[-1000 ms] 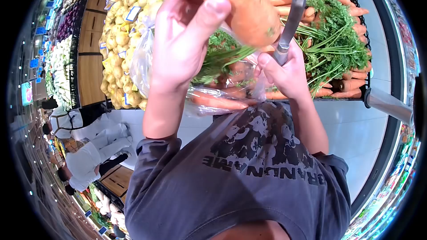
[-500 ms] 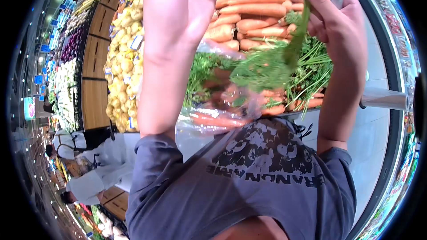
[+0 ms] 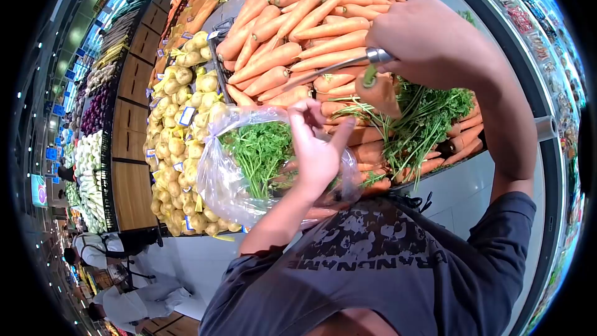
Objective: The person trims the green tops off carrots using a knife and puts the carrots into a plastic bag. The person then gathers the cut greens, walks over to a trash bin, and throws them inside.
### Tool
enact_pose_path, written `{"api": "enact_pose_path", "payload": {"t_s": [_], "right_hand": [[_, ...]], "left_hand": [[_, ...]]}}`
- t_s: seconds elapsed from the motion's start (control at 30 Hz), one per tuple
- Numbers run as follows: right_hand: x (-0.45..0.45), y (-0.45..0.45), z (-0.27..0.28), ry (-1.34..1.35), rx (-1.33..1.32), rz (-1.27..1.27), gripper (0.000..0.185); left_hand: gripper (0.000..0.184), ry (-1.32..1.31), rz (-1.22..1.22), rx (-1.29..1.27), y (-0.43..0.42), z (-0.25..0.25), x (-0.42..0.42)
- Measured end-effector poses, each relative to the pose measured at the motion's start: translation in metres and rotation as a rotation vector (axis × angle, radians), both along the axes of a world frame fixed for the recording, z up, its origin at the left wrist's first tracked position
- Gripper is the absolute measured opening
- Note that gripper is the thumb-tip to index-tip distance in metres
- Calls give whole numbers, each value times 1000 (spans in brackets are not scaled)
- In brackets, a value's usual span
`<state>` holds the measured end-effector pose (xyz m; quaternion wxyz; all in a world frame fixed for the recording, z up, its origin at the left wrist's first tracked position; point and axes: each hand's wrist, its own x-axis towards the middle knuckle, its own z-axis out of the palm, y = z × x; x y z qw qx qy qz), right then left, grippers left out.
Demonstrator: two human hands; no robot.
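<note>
My right hand (image 3: 423, 37) is closed on a knife (image 3: 339, 65), whose metal blade points left over the heaped carrots (image 3: 333, 28). Just below that hand is a single carrot (image 3: 380, 94) with a short green stem stub; whether the fingers also hold it I cannot tell. My left hand (image 3: 316, 152) has thumb and fingers apart, with nothing visible between them. It hovers over a clear plastic bag (image 3: 214, 183) containing carrot greens (image 3: 258, 152). More leafy tops (image 3: 429, 115) lie on the carrots beneath my right forearm.
Netted yellow potatoes (image 3: 171, 130) fill the display to the left. Wooden-fronted produce stands (image 3: 130, 130) extend beyond them. Two people (image 3: 124, 305) are at the lower left. A rail (image 3: 546, 128) and a shelf edge curve along the right.
My left hand has come down over the bag. My right hand has lowered and turned, bringing the knife blade into view; the leafy stalk it held is no longer in its fingers. The view has shifted.
</note>
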<state>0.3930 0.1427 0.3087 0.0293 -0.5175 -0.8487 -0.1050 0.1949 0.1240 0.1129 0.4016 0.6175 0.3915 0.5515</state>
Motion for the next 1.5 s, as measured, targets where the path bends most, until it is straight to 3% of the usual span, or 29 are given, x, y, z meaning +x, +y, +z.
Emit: {"api": "enact_pose_path", "payload": {"t_s": [0.13, 0.2, 0.23, 0.3, 0.4, 0.43, 0.5, 0.57, 0.87, 1.1, 1.33, 1.5], "right_hand": [[-3, 2, 14, -109, -159, 50, 19], [-6, 2, 16, -112, -231, 59, 18], [-7, 1, 17, -62, -262, 23, 19], [-3, -1, 9, -14, -292, -23, 20], [12, -10, -39, 403, 187, 110, 20], [13, -20, -43, 398, 175, 116, 20], [12, -43, -52, 637, -38, 37, 17], [16, -62, -71, 622, -174, -79, 17], [32, -91, -156, 651, -182, -351, 17], [39, -98, -171, 561, -151, -345, 23], [40, -97, -189, 489, -27, -375, 18], [32, -98, -199, 557, -55, -467, 12]], "left_hand": [[71, 219, -113, 165, 13, 12, 10], [74, 239, -338, 135, 17, 11, 17], [74, 239, -343, 136, 17, 7, 19], [71, 11, -312, -113, 19, -2, 25], [60, -24, -268, -129, 19, -1, 27], [56, -3, -243, -114, 19, 0, 27], [51, -142, -268, -239, 18, -4, 32], [52, -46, -266, -140, 20, -11, 34], [51, 106, -410, -237, 2, -21, 35], [55, 192, -426, -173, -2, -32, 37], [59, 231, -411, -123, -1, -34, 37], [60, 422, -349, 46, 4, -25, 38]]}}
